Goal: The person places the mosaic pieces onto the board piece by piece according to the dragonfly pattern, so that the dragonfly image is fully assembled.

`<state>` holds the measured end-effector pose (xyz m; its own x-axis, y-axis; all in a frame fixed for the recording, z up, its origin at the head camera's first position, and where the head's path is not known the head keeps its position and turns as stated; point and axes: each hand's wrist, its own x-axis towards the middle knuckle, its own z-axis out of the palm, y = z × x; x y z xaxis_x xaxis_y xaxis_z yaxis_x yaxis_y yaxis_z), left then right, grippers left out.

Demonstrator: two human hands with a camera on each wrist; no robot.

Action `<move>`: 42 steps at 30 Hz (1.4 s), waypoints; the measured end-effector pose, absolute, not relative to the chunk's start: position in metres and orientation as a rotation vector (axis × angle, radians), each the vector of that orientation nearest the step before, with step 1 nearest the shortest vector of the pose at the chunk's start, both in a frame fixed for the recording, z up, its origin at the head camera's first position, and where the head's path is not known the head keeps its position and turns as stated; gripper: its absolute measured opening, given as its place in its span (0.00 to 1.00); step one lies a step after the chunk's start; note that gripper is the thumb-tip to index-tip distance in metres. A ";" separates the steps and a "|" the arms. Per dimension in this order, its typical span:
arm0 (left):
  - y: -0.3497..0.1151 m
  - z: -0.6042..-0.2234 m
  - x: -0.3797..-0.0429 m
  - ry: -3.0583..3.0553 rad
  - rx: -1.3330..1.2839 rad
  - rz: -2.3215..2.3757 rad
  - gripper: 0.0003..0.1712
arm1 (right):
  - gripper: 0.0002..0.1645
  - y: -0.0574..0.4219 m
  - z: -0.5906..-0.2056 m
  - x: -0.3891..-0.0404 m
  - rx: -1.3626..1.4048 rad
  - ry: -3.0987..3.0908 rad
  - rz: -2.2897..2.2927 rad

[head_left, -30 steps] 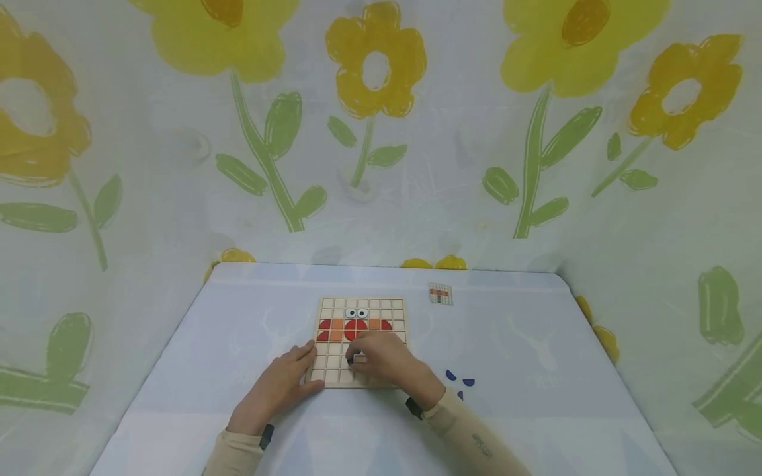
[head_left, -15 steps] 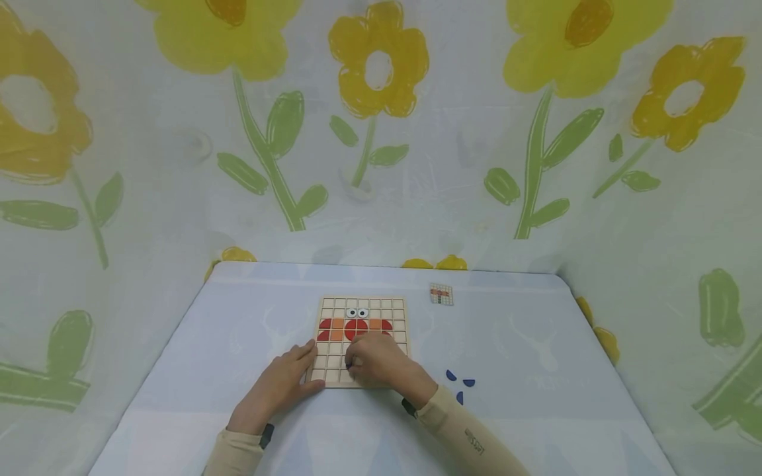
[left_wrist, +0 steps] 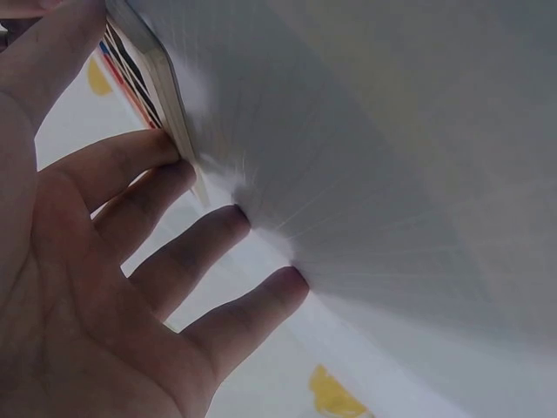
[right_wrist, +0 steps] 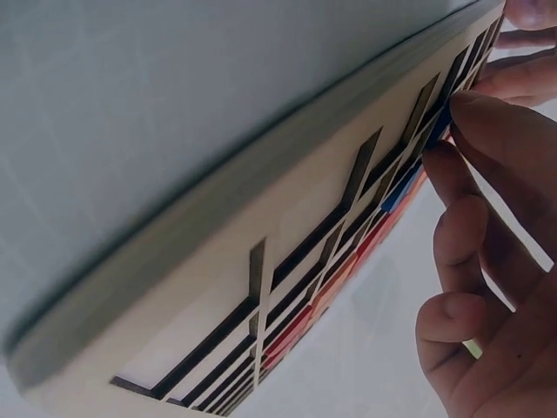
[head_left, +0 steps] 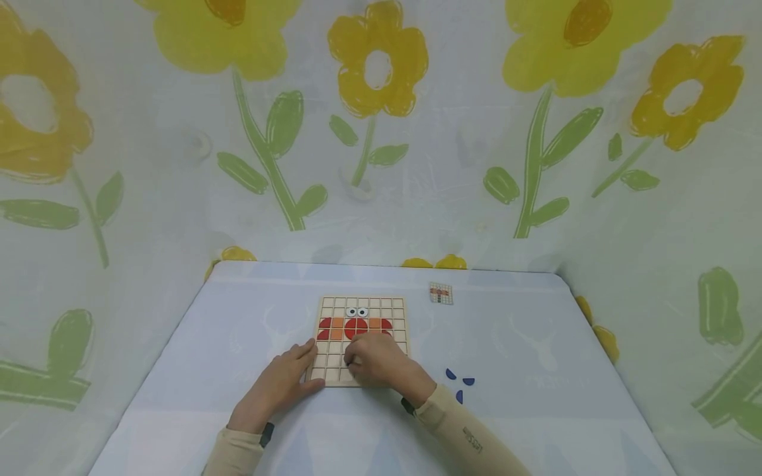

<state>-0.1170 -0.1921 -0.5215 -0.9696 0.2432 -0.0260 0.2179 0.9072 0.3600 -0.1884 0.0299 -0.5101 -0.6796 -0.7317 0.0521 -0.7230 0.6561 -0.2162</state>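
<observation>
A wooden grid board (head_left: 319, 363) lies on the table, with red, orange and eye-printed tiles set in its cells. My right hand (head_left: 378, 360) is over its lower middle, thumb and index finger pinching a small blue tile (right_wrist: 441, 126) right at the cells. A second blue tile (right_wrist: 400, 188) sits in the board close by in the right wrist view, hidden under my hand in the head view. My left hand (head_left: 284, 380) rests against the board's left side, fingertips (left_wrist: 178, 170) touching the edge and thumb at the near corner. Its fingers are spread and fairly straight.
Several blue half-round tiles, one of them a blue tile (head_left: 468, 381), lie loose right of the board, near my right sleeve (head_left: 464, 430). Behind them, a small pattern card (head_left: 441, 293) lies toward the table's far edge. A flower-printed curtain (head_left: 417, 198) stands beyond the table (head_left: 536, 344).
My right hand has shifted slightly toward me and lower over the board, still pinching the blue tile. The right sleeve moved left, uncovering more of a loose blue tile. My left hand stays put.
</observation>
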 end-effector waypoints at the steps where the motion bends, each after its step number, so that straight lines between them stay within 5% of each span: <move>1: -0.192 -0.521 -0.117 3.001 0.367 0.552 0.43 | 0.05 0.030 -0.510 -0.188 -1.243 2.828 -0.342; 33: -0.192 -0.519 -0.117 2.972 0.337 0.595 0.44 | 0.06 0.034 -0.516 -0.188 -1.174 2.870 -0.348; 42: -0.190 -0.520 -0.118 2.964 0.313 0.566 0.44 | 0.13 0.055 -0.507 -0.180 -0.971 2.966 -0.459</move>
<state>-0.1179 -0.1905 -0.5200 -0.9729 0.2214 -0.0666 0.1812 0.9092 0.3748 -0.1805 0.0551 -0.5075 -0.8103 -0.5772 0.1016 -0.5809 0.7680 -0.2695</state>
